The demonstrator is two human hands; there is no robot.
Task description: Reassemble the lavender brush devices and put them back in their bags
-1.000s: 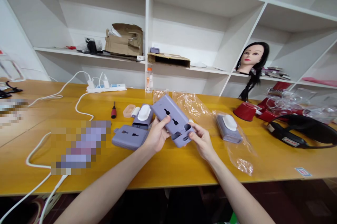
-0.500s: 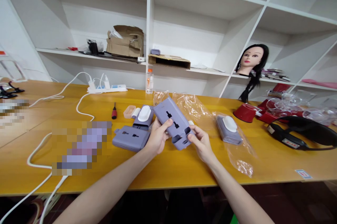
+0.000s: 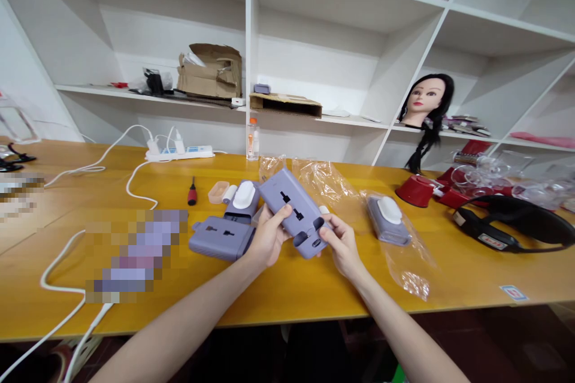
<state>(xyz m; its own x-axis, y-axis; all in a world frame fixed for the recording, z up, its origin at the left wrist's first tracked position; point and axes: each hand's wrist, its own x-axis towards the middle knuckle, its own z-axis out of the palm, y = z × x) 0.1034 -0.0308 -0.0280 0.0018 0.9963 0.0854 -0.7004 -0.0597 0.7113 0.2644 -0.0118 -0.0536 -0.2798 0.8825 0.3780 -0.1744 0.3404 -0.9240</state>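
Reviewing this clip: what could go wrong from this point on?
The left hand and right hand hold the lavender socket adapter only near its lower end, so it could slip and hit the yellow table. It might also strike the second lavender adapter lying close by. That second adapter sits right beside the left hand, so a careless move could knock it into the small white cylinder.
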